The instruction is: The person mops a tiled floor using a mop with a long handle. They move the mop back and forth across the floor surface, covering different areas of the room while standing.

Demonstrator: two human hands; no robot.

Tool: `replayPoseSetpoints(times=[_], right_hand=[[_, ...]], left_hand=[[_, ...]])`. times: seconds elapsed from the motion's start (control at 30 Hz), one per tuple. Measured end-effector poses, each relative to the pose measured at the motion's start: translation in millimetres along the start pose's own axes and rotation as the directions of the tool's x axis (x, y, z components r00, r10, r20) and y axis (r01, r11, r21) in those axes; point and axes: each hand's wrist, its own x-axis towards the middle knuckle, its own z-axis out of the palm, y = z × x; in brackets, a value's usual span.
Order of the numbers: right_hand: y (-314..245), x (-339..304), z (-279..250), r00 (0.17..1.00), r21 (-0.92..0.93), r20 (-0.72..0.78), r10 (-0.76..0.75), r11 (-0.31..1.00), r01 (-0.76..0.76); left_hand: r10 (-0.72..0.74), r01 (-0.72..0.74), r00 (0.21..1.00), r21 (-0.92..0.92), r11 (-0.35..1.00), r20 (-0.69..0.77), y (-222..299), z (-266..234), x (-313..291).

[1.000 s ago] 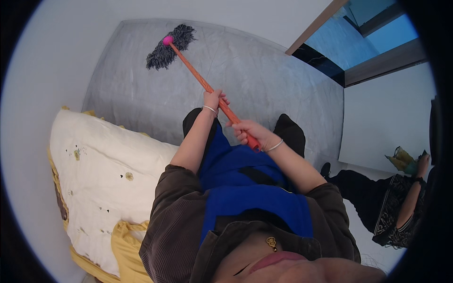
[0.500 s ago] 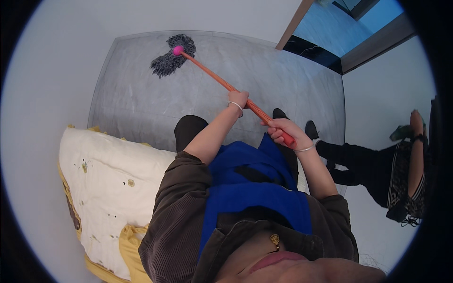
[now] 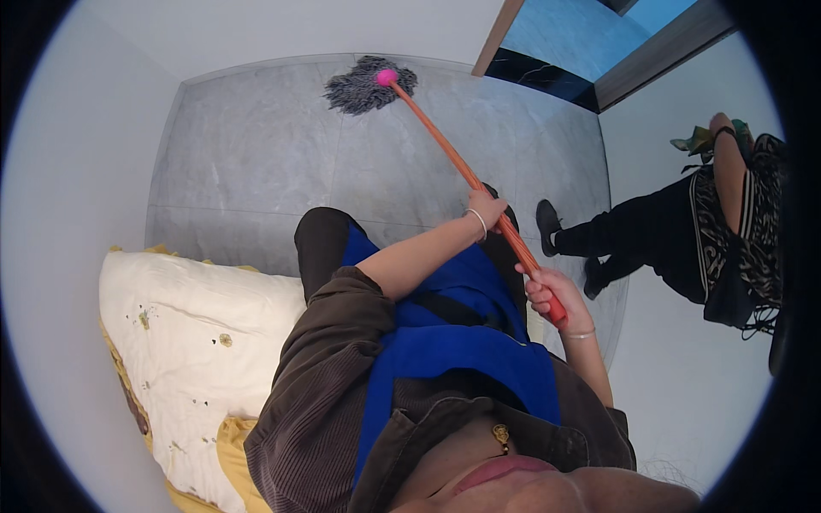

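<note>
Both hands grip one mop, its orange-brown handle [image 3: 449,150] slanting from far middle down toward me on the right. My left hand [image 3: 487,211] is closed round the shaft about midway. Lower, near the red end of the handle, my right hand [image 3: 558,299] is wrapped round it. A pink ball-shaped joint [image 3: 386,78] links the handle to the grey shaggy mop head [image 3: 357,90], which lies on the grey tiled floor [image 3: 248,145] near the far wall.
On my left is a cream cover [image 3: 214,333] with yellow trim. To the right stands another person [image 3: 658,239] in dark clothes, holding something green [image 3: 703,141]. A doorway with a black threshold [image 3: 543,81] opens at the far right; a white wall [image 3: 342,30] borders the floor.
The mop head has slid right along the far wall. Both my hands have shifted right with the handle. The other person's raised hand and body have moved too.
</note>
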Motion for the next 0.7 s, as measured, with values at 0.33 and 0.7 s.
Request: replayPoseSetpoints(times=[0.33,0.7], right_hand=[[51,-77,20,0.988,0.124,-0.148,-0.046,0.99,0.064],[104,-142,11,0.931,-0.238,-0.332,-0.148,0.969,0.069]], left_hand=[[-0.037,0.019,0.993,0.158,0.987,0.113,-22,42,-61],[-0.239,0.273,0.944,-0.131,0.953,0.225,-68,62,-18]])
